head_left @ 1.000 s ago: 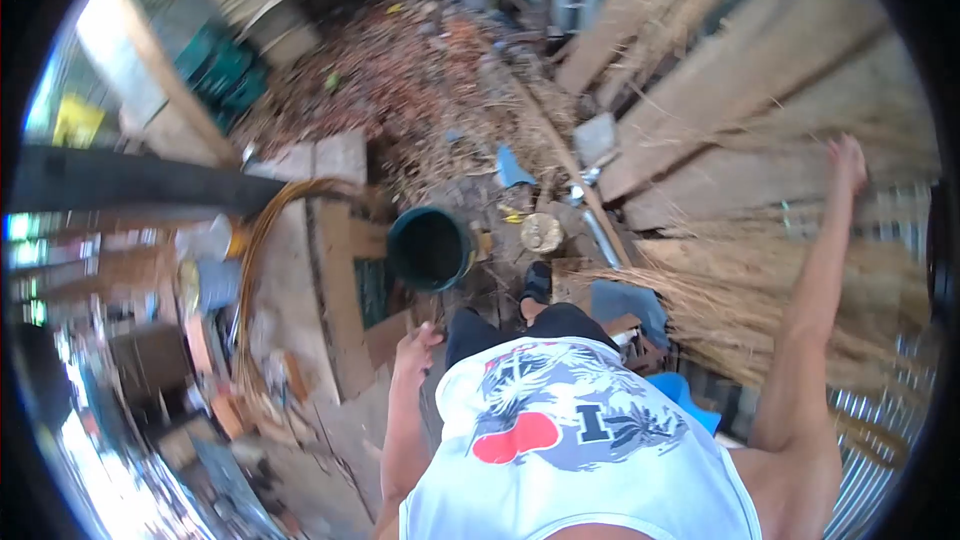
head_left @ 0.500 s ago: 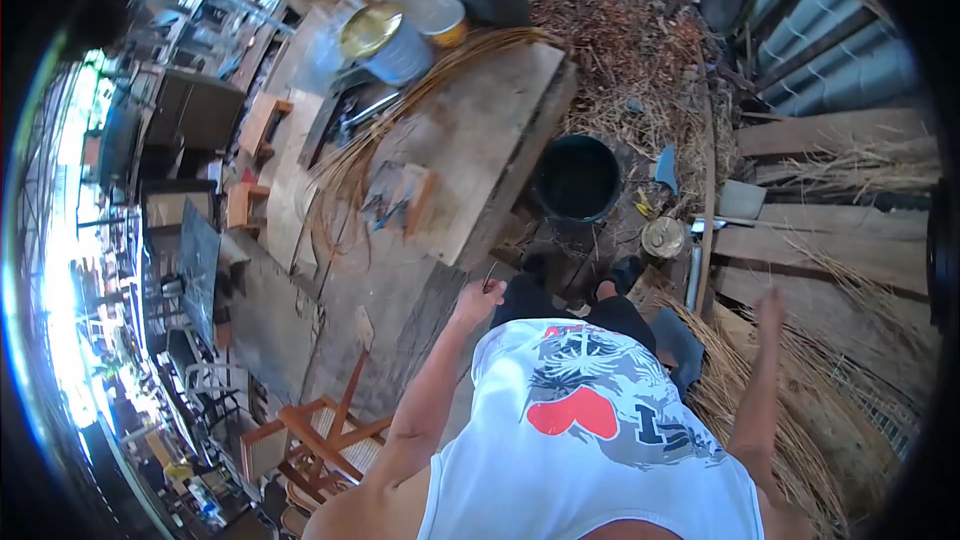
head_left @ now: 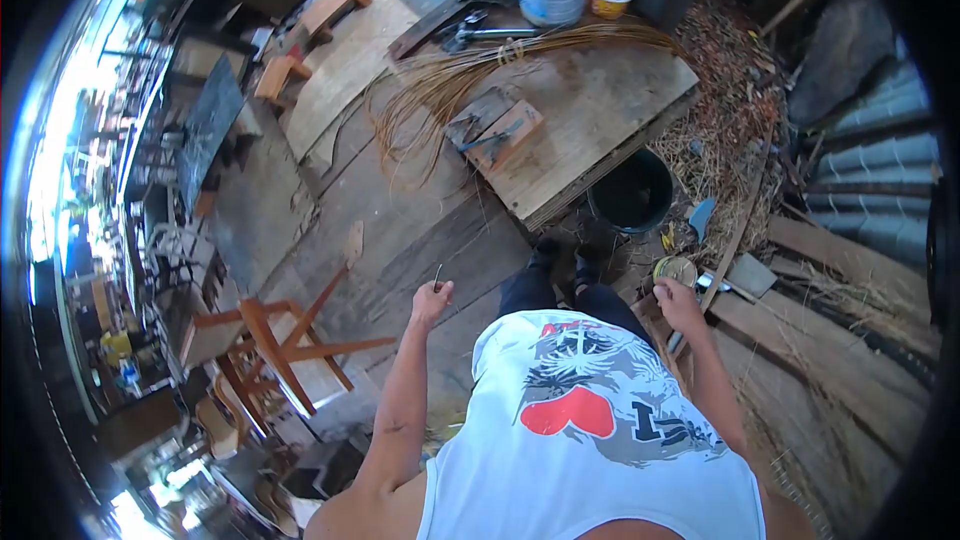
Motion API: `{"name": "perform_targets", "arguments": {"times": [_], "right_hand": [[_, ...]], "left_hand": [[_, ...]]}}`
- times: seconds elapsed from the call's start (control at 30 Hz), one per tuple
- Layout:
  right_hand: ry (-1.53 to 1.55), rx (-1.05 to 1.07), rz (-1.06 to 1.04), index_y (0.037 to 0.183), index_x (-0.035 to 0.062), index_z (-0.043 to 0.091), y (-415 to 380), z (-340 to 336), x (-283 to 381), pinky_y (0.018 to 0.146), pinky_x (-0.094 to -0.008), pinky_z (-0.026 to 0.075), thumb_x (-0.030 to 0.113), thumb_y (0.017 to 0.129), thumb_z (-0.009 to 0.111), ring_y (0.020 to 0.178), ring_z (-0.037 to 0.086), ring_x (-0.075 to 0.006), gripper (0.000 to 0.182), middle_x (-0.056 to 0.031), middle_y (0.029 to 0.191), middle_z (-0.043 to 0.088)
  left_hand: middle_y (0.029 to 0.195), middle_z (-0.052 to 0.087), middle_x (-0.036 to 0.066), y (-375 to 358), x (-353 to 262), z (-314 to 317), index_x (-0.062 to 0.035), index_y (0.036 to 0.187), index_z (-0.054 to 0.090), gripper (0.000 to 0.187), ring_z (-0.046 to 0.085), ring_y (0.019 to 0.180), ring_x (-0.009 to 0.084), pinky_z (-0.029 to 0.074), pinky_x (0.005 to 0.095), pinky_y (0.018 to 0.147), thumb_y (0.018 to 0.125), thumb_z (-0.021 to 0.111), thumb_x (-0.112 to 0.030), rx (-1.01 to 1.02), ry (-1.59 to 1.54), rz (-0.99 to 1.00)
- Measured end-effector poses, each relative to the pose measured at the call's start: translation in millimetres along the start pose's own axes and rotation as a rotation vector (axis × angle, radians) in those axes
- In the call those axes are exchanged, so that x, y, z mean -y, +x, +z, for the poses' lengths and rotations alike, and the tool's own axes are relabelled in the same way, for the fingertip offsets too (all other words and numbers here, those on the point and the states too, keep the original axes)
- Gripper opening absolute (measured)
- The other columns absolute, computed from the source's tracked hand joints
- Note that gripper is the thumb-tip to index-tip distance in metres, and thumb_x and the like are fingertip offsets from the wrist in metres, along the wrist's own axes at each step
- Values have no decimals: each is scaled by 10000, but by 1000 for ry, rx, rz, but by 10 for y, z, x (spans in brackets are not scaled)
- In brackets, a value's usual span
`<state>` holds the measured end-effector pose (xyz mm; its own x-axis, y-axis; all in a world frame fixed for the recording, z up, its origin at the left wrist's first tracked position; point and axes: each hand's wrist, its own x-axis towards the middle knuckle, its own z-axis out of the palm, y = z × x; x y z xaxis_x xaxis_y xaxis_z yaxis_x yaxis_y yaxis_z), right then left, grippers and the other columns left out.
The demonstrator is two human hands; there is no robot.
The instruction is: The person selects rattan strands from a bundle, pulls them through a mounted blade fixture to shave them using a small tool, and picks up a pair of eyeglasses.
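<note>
A thin short stick [head_left: 437,276] is pinched in the closed left hand [head_left: 432,302]; right hand [head_left: 680,305] hangs loosely curled, nothing held, near a round tin lid [head_left: 676,269]. A black bucket [head_left: 631,192] sits by the wooden worktop [head_left: 590,100] edge.

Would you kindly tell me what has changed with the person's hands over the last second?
The right hand has come off the dry straw at the wooden boards, where it reached out a second ago, and dropped beside the hip, close to the small round tin. It holds nothing. The left hand stays at the side, pinching a thin sliver. The black bucket remains by the feet.
</note>
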<state>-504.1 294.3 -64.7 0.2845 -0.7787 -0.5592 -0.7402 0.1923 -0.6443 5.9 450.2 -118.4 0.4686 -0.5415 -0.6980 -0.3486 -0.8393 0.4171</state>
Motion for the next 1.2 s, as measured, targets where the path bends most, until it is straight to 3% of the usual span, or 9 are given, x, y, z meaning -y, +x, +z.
{"name": "perform_targets", "arguments": {"times": [0.27, 0.33, 0.5, 0.53, 0.6, 0.73, 0.83, 1.13, 1.2], "right_hand": [[-84, -136, -211, 1131, 20, 642, 892, -635, 407, 791, -383, 521, 209, 963, 574, 891, 673, -315, 261, -198, 986, 683], [-32, -238, -372, 1158, 22, 629, 1089, -663, 492, 768, -357, 521, 189, 964, 580, 857, 671, -285, 260, -182, 954, 681], [43, -250, -338, 1288, 35, 540, 1210, -394, 1246, 741, -356, 519, 201, 948, 611, 805, 669, -277, 385, -161, 869, 667], [-7, -276, -346, 1337, 38, 498, 1209, -339, 1427, 735, -359, 519, 211, 942, 620, 791, 669, -281, 448, -158, 843, 660], [9, -274, -395, 1415, 47, 421, 1275, -143, 1622, 708, -362, 510, 224, 947, 620, 728, 630, -213, 539, -105, 837, 639], [-68, -280, -363, 1449, -73, 293, 1512, 235, 1835, 708, -389, 513, 298, 896, 682, 723, 642, -278, 770, -144, 810, 641], [-324, -166, -189, 1485, -128, -21, 1549, 361, 2049, 983, -436, 458, 472, 839, 699, 1122, 593, -440, 1138, -363, 1196, 575], [-528, 11, 206, 1467, -132, -133, 1600, 355, 2603, 1074, -411, 402, 504, 862, 666, 1240, 524, -440, 1187, -383, 1326, 490], [-647, 52, 241, 1480, -91, -160, 1677, 372, 2543, 1079, -425, 395, 529, 883, 621, 1267, 518, -398, 1162, -309, 1359, 512]], "left_hand": [[814, 717, 104, -1061, 705, 1128, -15, 895, 719, 294, 632, 707, 181, 489, 350, 668, 892, 665, -304, 32, -296, -399], [831, 719, 121, -1175, 1227, 1526, -12, 910, 723, 257, 644, 730, 195, 495, 353, 685, 876, 671, -261, 18, -327, -360], [868, 727, 143, -1351, 1548, 1610, -15, 983, 731, 241, 674, 801, 209, 506, 356, 738, 838, 688, -204, 15, -547, -427], [850, 725, 139, -1310, 1598, 1595, -14, 976, 732, 267, 670, 778, 211, 507, 355, 728, 866, 683, -252, -39, -341, -363], [806, 721, 117, -1226, 1551, 1425, -9, 947, 722, 303, 669, 755, 186, 508, 335, 698, 899, 667, -303, -117, -342, -363], [757, 715, 73, -883, 1618, 862, -5, 917, 698, 322, 652, 658, 135, 506, 293, 646, 918, 655, -324, -162, -373, -345], [742, 712, 72, -526, 1742, 427, 2, 904, 693, 316, 657, 643, 150, 509, 291, 656, 916, 656, -312, -154, -375, -258], [809, 717, 139, 530, 1669, -997, -15, 930, 685, 299, 702, 786, 265, 528, 377, 757, 896, 667, -311, -95, -29, 32], [851, 713, 169, 726, 1529, -1257, -15, 949, 686, 305, 698, 830, 305, 525, 402, 772, 895, 660, -314, -89, 1, 88]]}}
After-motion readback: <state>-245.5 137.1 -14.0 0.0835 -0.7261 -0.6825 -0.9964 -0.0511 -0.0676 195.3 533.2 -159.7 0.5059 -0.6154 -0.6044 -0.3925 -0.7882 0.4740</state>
